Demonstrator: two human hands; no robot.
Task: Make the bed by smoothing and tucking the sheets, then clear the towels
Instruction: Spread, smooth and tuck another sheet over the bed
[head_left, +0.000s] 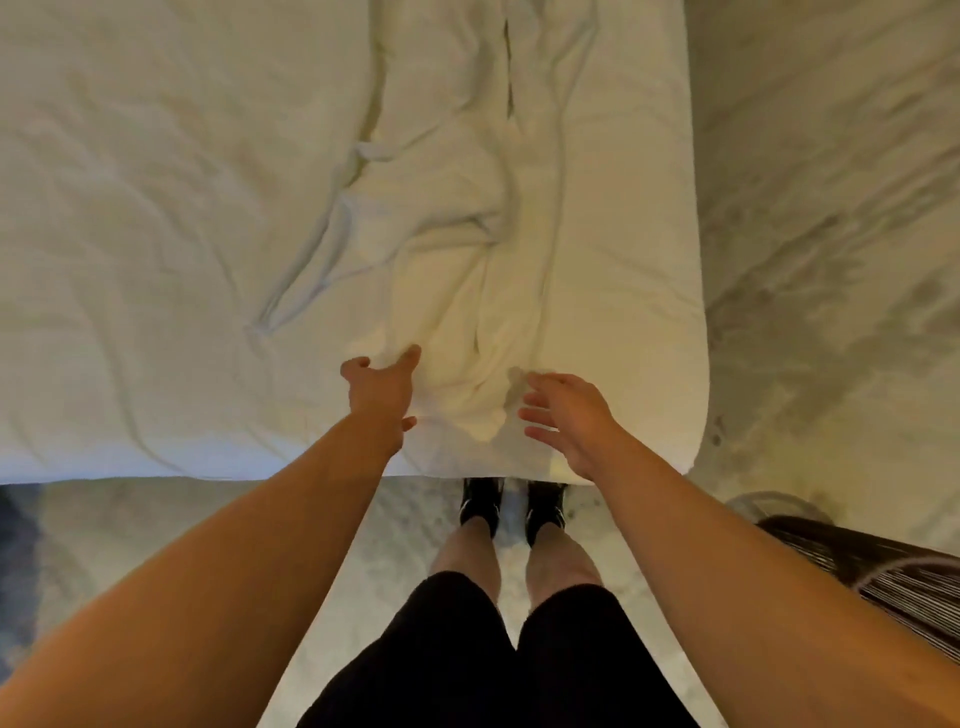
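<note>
Bed (156, 208): one rumpled sheet (467, 260), two open hands (382, 387) (569, 415).

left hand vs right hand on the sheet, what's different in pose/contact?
The left hand lies back-up with its fingers pressed on the sheet beside the bunched ridge; the right hand is turned on its side, fingers spread, and contact is unclear. The left hand sits left of the ridge, the right hand to its right, nearer the bed's corner. Both are open, bare and near the bed's front edge.

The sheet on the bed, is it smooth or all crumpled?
Crumpled. The sheet has long folds bunched up the middle between the left hand and right hand.
</note>
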